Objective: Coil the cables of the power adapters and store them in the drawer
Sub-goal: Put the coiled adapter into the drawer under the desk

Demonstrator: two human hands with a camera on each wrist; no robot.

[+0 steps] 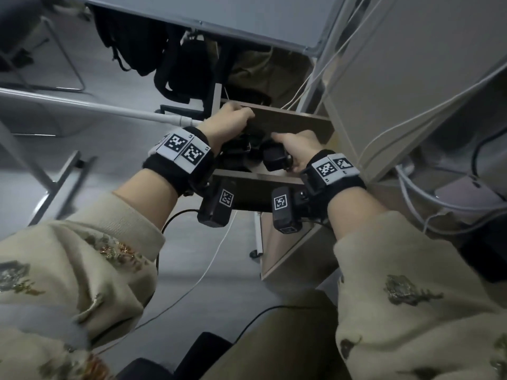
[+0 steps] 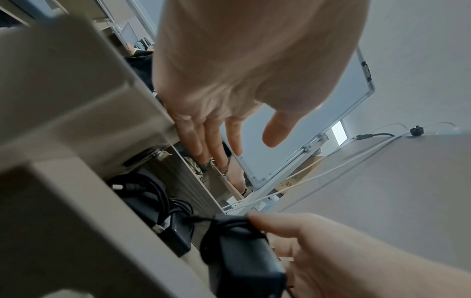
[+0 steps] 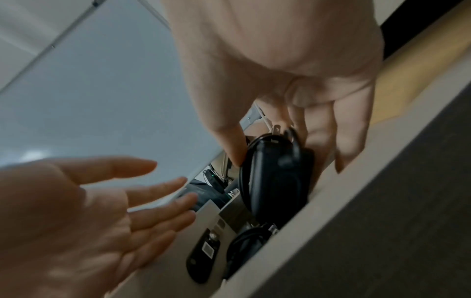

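Observation:
The drawer (image 1: 290, 120) stands pulled out below me, its wood-brown walls showing. My right hand (image 1: 288, 145) grips a black power adapter (image 1: 275, 159) with its cable coiled round it and holds it over the drawer's right part (image 3: 276, 173). My left hand (image 1: 241, 113) is at the drawer's far left edge, fingers (image 2: 211, 141) straight and relaxed, holding nothing. Inside the drawer lies another black adapter (image 2: 173, 231) with a coiled cable (image 3: 246, 242). Most of the drawer's inside is hidden by my hands in the head view.
A flat black device (image 3: 203, 255) lies in the drawer. White cables (image 1: 411, 119) hang along the beige cabinet (image 1: 384, 78) on the right. A black backpack (image 1: 175, 69) hangs under the table beyond. A thin white cable (image 1: 208, 270) trails over the floor.

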